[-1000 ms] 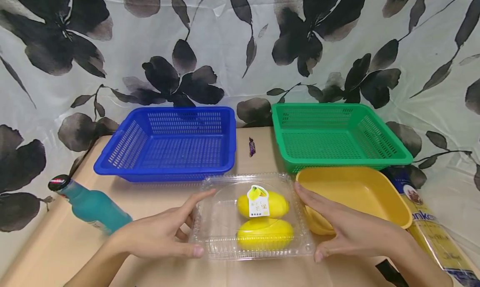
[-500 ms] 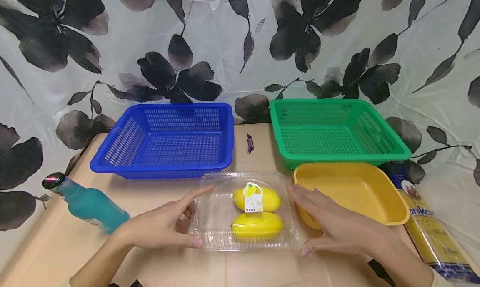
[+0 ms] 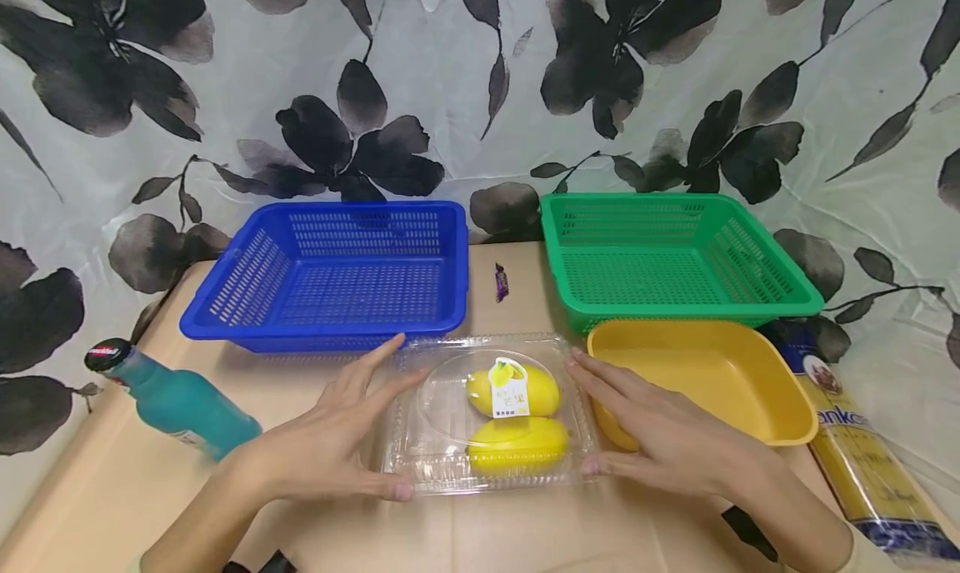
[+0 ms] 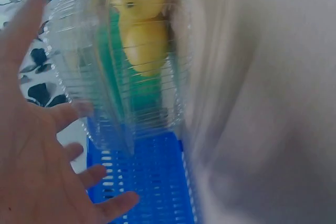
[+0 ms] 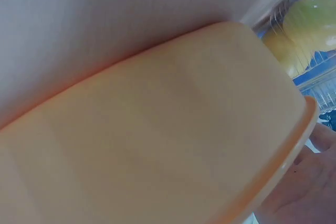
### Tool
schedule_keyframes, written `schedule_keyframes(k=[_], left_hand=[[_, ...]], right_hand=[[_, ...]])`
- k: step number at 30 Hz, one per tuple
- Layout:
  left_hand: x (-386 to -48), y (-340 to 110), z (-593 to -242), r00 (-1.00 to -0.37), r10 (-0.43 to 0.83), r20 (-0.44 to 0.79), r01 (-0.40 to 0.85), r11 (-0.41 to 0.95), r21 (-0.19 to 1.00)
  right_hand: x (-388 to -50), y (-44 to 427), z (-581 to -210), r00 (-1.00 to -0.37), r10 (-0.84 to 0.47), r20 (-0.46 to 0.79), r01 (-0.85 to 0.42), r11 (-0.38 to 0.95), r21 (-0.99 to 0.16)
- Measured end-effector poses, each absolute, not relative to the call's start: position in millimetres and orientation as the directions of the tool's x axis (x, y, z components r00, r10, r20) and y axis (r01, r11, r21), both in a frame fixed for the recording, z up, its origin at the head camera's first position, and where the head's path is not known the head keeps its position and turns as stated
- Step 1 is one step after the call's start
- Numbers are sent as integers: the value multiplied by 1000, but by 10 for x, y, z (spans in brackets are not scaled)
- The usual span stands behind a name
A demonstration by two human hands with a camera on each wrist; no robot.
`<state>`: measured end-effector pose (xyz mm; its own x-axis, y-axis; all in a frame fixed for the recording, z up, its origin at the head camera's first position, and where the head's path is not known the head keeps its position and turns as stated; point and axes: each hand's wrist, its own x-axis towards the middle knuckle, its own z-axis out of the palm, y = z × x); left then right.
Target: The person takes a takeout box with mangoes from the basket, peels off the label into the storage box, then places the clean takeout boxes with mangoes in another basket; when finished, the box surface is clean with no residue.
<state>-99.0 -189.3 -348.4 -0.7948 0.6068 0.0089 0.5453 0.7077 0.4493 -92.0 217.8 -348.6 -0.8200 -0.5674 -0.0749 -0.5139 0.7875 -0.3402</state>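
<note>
A clear plastic clamshell box (image 3: 450,448) lies on the table in the head view, holding two yellow mangoes (image 3: 517,444). A white label (image 3: 510,390) with a mango picture is on its lid. At the box's left side is my left hand (image 3: 322,440), its fingers straight and spread; the thumb lies by the front left corner. In the left wrist view the index fingertip (image 4: 79,108) is at the box's rim. My right hand (image 3: 667,431) lies along the right side with extended fingers, its thumb at the front right corner. The yellow tub mostly hides the right hand's work in the right wrist view.
Behind the box stand a blue basket (image 3: 322,336) and a green basket (image 3: 690,311), with a small purple-wrapped candy (image 3: 501,281) between them. A yellow tub (image 3: 705,373) is beside my right hand. A teal bottle (image 3: 195,411) lies left; a yellow-blue packet (image 3: 870,465) lies far right.
The box has shifted slightly and sits a little flatter and farther from the camera. My left fingers have spread out from its side. My right thumb has moved in to the front right corner.
</note>
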Motion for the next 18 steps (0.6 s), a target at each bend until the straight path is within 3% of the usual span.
schedule_keyframes(k=[8, 18], left_hand=[[-1091, -1788, -3513, -785, 619, -15, 544, 700, 463], [-1134, -1768, -3560, -795, 606, -15, 525, 701, 482]], right_hand=[[-942, 2114, -3453, -823, -564, -67, -516, 792, -326], [-1062, 1919, -3389, -777, -623, 91, -623, 741, -251]])
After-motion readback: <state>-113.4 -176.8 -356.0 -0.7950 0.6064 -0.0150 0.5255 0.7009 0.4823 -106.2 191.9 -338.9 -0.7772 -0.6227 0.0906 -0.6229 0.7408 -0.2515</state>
